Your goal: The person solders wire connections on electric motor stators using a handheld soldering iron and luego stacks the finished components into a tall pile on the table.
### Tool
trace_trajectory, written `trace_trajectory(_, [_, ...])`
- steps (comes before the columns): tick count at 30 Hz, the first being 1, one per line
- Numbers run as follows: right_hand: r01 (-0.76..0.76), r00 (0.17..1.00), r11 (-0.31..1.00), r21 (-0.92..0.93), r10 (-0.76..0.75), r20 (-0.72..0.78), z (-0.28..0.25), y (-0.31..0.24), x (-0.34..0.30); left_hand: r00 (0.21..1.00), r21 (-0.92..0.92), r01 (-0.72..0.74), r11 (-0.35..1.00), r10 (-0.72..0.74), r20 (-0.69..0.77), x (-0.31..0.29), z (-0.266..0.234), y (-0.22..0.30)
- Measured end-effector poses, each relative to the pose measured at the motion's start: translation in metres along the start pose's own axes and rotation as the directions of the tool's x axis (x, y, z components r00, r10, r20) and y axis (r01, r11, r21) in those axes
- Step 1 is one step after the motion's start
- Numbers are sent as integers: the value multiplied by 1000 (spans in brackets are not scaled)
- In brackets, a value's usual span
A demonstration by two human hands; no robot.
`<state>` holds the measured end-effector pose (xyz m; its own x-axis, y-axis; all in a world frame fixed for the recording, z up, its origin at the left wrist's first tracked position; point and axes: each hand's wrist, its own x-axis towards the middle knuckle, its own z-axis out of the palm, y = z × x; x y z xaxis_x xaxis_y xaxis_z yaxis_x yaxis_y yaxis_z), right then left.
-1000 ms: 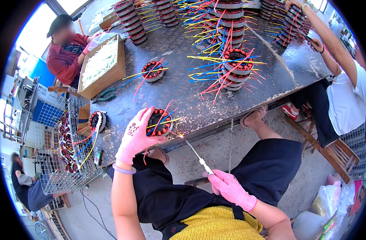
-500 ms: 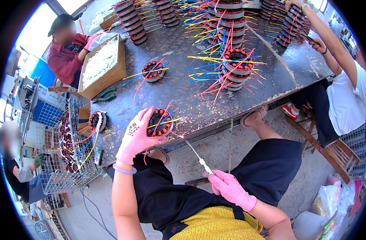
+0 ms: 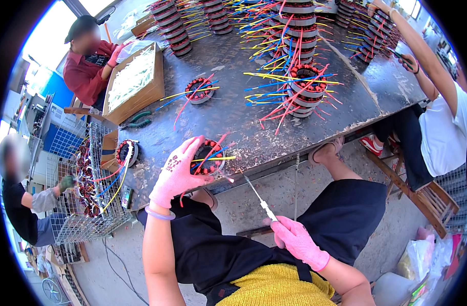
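Note:
My left hand, in a pink glove, is closed on the side of a motor stator at the table's near edge. This grey ring has red windings and red, blue and yellow leads. One pale-tipped red lead sticks out toward my right hand and looks blurred. My right hand, also pink-gloved, grips a slim white-handled tool with a thin metal rod. The rod's tip points at that lead, a short gap away. I cannot tell the tool's exact kind.
Another stator lies farther back, near a stator stack with leads spread outward. Pliers rest beside a cardboard box of white pieces. At left are a stator and wire basket. Co-workers sit left and right.
The tool's tip has drawn back from the red lead, and the orange glow at its tip no longer shows. The stator has turned slightly in my left hand. The far-left person's gloved hand has risen.

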<state>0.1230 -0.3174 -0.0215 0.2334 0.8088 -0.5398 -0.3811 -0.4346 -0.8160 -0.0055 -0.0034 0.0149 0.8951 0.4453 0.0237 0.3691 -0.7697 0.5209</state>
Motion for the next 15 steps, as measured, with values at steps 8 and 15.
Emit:
trace_trajectory(8, [26, 1000, 1000, 4, -26, -5, 2, -10, -2, 998, 118, -63, 991, 64, -2, -1, 3, 2])
trace_trajectory(15, [21, 1000, 999, 46, -21, -10, 2, -5, -2, 995, 112, -92, 989, 97, -37, -2, 7, 0])
